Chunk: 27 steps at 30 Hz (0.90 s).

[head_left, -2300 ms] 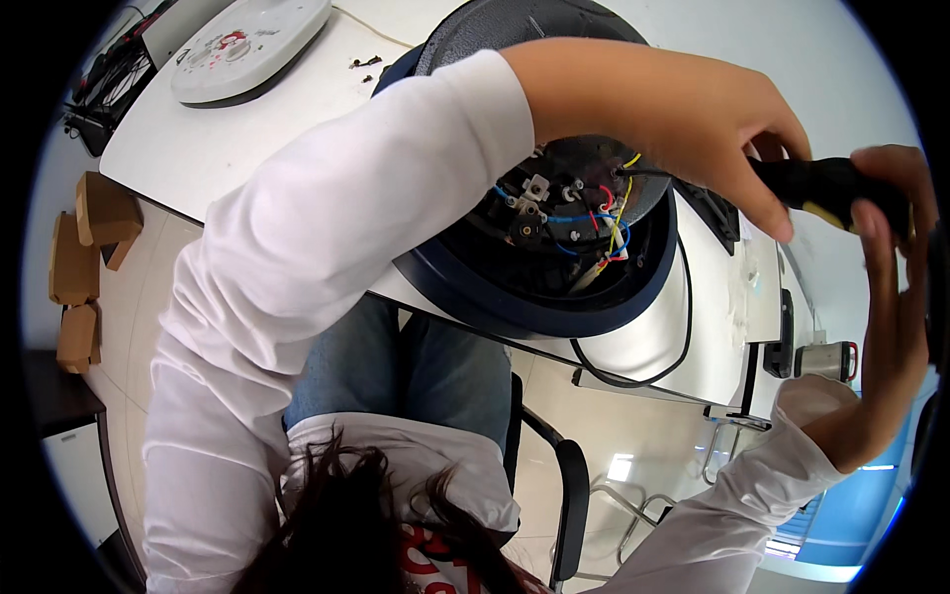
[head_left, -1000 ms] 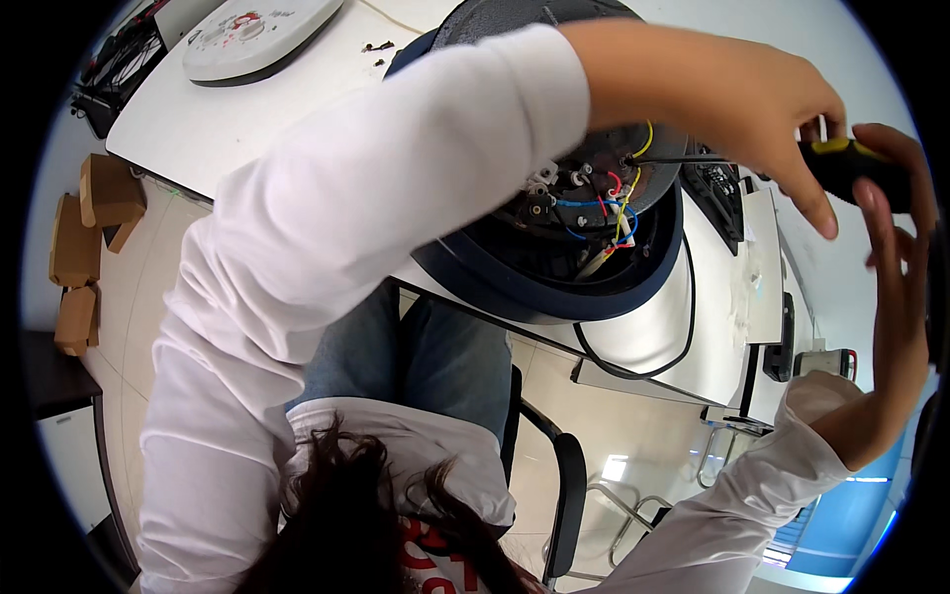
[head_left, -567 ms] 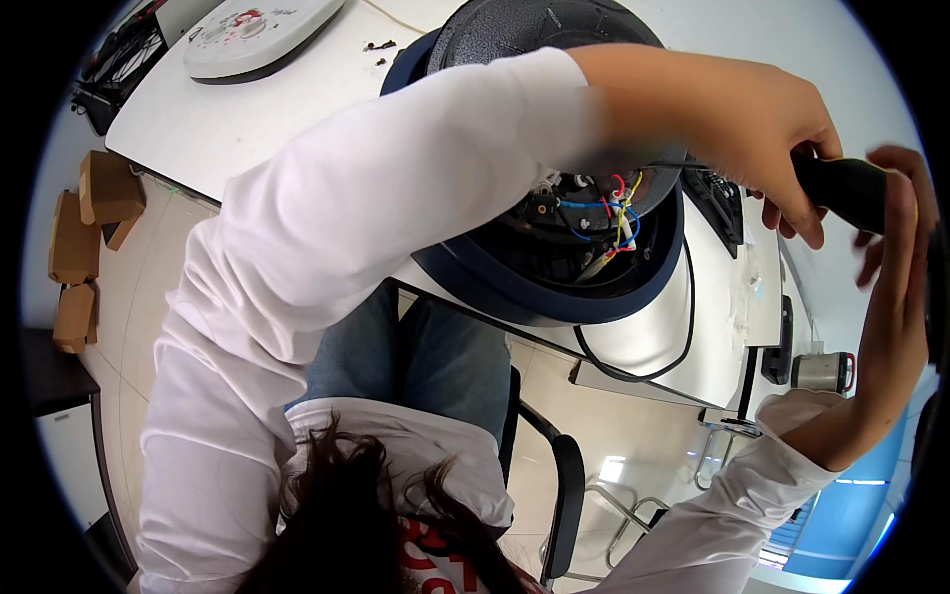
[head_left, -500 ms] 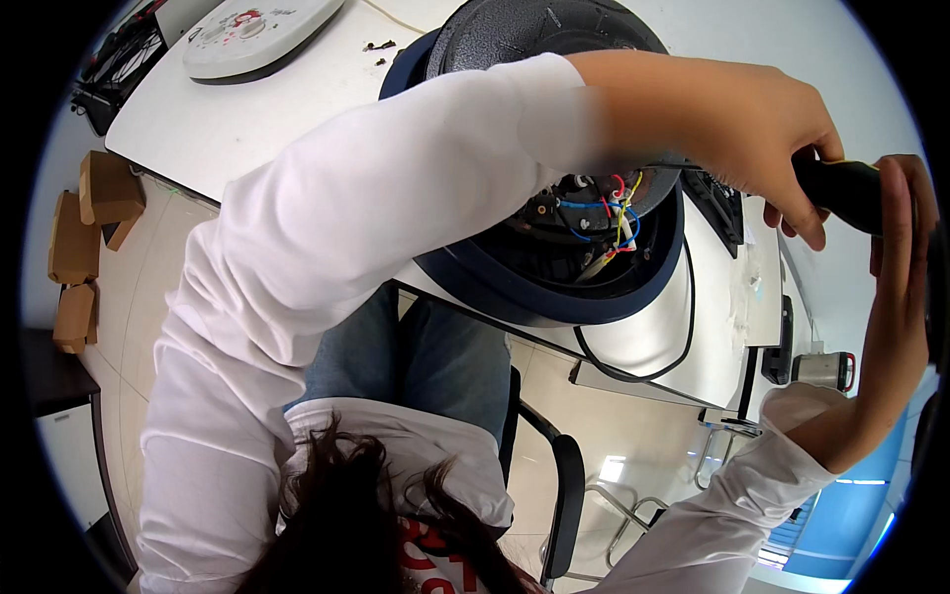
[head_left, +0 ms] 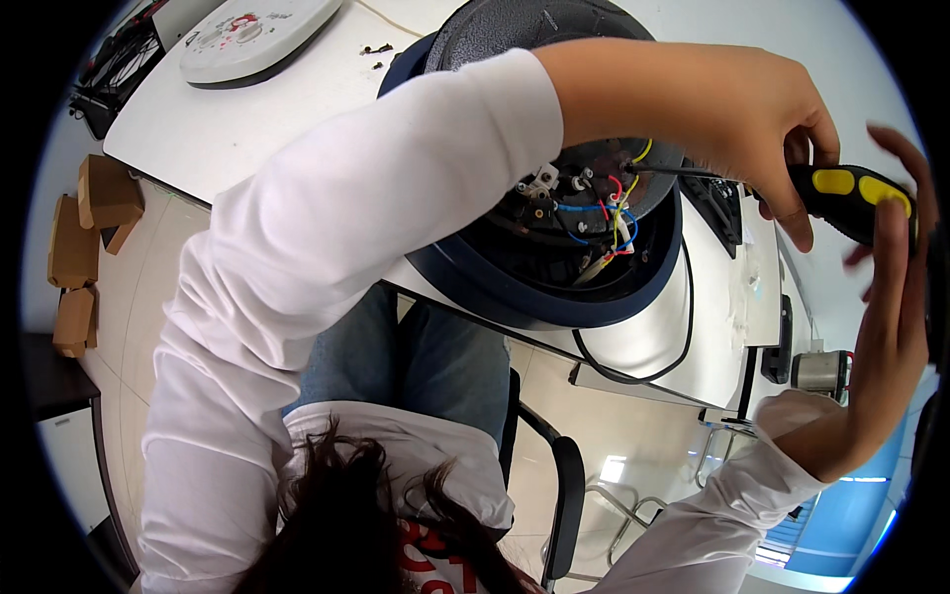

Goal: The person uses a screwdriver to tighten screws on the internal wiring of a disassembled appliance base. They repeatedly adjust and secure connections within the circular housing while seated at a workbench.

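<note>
A screwdriver with a black and yellow handle lies level above the table's right side. My left hand crosses over and closes its fingers on the front end of the handle. At the rear end, my right hand has its thumb on a yellow patch and its fingers around the handle, partly blurred. The dark shaft runs left to the wired inside of a round dark blue appliance, its tip touching or close to a dark metal part. Red, blue and yellow wires show there. My left forearm hides part of the appliance.
The white table carries a white lid-like disc and small dark pieces at the far left. A black cable loops off the near edge. Cardboard boxes stand left; a chair armrest is beside me.
The screwdriver handle has turned, so its yellow patches now show. My right hand's fingers have loosened and shifted on it. My left forearm has moved slightly left, uncovering more wiring and the shaft.
</note>
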Each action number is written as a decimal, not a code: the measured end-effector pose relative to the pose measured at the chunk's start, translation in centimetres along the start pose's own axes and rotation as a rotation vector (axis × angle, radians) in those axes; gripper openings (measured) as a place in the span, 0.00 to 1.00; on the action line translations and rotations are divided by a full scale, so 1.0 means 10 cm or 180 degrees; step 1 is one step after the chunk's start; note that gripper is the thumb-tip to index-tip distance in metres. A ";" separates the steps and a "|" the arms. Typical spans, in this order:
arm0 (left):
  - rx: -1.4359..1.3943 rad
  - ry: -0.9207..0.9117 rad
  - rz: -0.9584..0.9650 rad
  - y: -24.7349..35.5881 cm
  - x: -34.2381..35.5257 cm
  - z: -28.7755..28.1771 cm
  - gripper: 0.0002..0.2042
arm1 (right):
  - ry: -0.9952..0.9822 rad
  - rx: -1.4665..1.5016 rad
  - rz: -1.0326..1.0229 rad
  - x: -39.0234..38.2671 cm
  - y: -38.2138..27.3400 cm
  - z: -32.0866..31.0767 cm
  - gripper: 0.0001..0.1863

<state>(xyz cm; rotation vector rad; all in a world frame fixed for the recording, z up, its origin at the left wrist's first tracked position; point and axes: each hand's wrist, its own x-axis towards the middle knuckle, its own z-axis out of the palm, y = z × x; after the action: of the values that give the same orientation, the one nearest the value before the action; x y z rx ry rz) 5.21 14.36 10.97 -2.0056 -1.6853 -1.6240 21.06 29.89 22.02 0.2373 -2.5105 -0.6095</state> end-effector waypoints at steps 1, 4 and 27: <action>0.0003 0.0026 0.0015 -0.01 0.01 0.01 0.25 | -0.0008 -0.0015 -0.0008 0.00 0.00 0.00 0.17; 0.0041 0.0099 -0.0056 0.01 0.01 0.03 0.25 | -0.0020 -0.0044 -0.0019 -0.02 0.04 -0.01 0.17; 0.0222 0.0307 -0.0042 -0.03 -0.08 0.03 0.23 | 0.0839 0.1828 0.0095 0.07 -0.45 0.02 0.19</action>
<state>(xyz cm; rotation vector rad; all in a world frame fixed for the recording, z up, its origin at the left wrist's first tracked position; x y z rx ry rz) 5.27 14.08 10.10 -1.8573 -1.7003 -1.6144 20.57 25.82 20.03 0.4539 -2.3650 0.1639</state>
